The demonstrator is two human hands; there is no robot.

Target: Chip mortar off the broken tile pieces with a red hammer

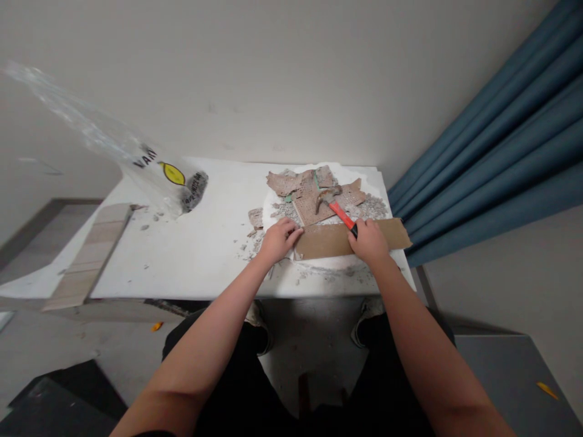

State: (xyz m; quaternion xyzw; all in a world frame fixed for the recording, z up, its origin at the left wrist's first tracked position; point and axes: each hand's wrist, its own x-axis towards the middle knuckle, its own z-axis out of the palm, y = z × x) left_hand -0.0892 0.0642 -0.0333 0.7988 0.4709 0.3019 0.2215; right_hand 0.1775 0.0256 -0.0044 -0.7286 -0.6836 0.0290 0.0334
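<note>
My right hand (370,241) is wrapped round the black end of a claw hammer (342,213) with a red handle. The hammer's rusty head lies over broken, perforated brownish sheet pieces (314,197). Beneath that hand, a brown cardboard strip (325,241) stretches to the right. My left hand (279,238) rests at the strip's left end, by the edge of a sheet piece, with its fingers curled; whether it pinches anything is hidden. Grey crumbled fragments (374,207) surround the pieces on a white covering.
A clear plastic bag (150,176) holding grey rubble stands on the white table (218,243) at left. Beside it, a wood-patterned plank (98,252) overhangs the front edge. Blue curtains (492,145) hang at right, and a wall rises behind the table.
</note>
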